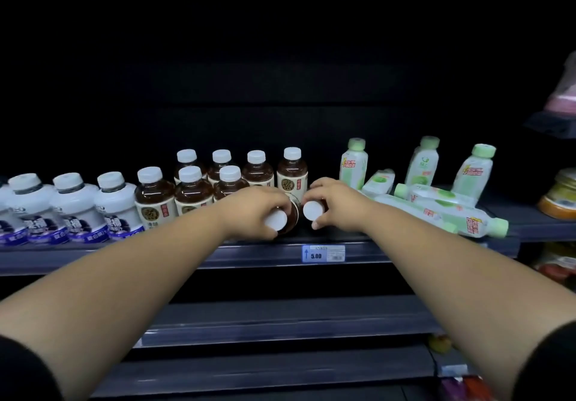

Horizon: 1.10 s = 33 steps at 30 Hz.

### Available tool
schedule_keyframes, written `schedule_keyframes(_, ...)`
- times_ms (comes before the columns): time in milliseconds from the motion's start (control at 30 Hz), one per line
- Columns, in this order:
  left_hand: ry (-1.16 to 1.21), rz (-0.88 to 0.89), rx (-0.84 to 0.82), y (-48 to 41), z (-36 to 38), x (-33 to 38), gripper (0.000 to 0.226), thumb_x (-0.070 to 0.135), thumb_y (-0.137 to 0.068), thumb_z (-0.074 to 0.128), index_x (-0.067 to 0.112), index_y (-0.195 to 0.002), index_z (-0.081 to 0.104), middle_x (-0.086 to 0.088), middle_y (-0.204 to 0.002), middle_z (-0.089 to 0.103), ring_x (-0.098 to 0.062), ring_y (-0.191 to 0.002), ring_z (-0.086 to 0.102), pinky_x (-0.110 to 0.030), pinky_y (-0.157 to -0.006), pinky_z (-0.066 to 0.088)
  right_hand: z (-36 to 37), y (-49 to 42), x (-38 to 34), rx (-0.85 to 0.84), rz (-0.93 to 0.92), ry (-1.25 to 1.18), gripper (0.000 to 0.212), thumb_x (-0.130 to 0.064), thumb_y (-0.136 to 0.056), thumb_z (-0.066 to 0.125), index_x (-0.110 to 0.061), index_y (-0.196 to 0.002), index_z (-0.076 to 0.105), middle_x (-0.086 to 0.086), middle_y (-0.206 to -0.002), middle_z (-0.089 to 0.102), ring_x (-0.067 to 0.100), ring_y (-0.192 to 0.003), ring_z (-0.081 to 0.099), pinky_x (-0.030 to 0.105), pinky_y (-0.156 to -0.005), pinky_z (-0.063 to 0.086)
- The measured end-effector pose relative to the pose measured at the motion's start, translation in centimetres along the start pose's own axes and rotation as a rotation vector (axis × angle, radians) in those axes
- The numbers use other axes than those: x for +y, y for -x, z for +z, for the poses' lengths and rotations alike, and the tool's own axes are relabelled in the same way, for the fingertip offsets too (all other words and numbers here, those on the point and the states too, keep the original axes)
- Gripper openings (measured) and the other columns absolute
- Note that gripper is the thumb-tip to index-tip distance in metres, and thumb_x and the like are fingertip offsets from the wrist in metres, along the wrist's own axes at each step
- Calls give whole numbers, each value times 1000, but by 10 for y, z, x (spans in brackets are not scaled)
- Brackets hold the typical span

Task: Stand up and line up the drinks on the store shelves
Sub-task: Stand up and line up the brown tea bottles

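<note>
Two brown tea bottles lie on their sides at the front of the dark shelf [265, 249], white caps facing me. My left hand [254, 210] grips the left tea bottle [290, 218] near its cap [276, 220]. My right hand [338, 206] grips the right tea bottle at its cap [312, 210]; its body is hidden under my fingers. Behind them several brown tea bottles [291, 171] stand upright in rows. To the right, three green-capped bottles [353, 163] stand, and several more [461, 220] lie toppled.
White bottles with blue labels [74, 207] stand in a row at the left. A blue price tag reading 5.00 [323, 253] sits on the shelf edge. Jars [561, 195] sit on the neighbouring shelf at far right. Lower shelves [280, 322] run below my arms.
</note>
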<state>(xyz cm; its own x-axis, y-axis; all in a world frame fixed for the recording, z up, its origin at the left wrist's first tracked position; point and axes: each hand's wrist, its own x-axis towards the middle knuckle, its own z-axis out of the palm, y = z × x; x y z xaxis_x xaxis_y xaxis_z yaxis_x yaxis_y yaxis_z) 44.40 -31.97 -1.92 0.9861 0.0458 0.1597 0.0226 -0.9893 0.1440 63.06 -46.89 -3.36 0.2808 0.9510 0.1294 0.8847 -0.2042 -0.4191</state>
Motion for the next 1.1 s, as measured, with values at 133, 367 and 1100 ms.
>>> schedule_keyframes(133, 104, -131, -8, -8, -14, -3, 32, 36, -74, 75, 38, -100, 56, 16, -100, 61, -5, -93, 57, -32, -81, 50, -20, 1, -5, 34, -4, -181, 39, -17, -73, 87, -30, -106, 70, -8, -110, 61, 11, -102, 59, 24, -93, 46)
schedule_keyframes(367, 194, -287, 24, -20, -37, -5, 27, 39, -89, 65, 34, -114, 59, 13, -93, 62, -7, -88, 59, -30, -74, 49, -41, -1, -4, 85, 95, -399, 17, -32, -93, 69, -30, -109, 65, -9, -103, 67, 7, -95, 61, 22, -79, 45)
schedule_keyframes(1100, 156, -409, -17, -38, -53, -30, 43, 40, -86, 73, 31, -127, 60, 11, -118, 62, -14, -111, 58, -35, -95, 48, -39, -37, -14, 69, 95, -144, 22, -34, -92, 67, -30, -114, 66, -7, -103, 68, 14, -94, 64, 35, -84, 54)
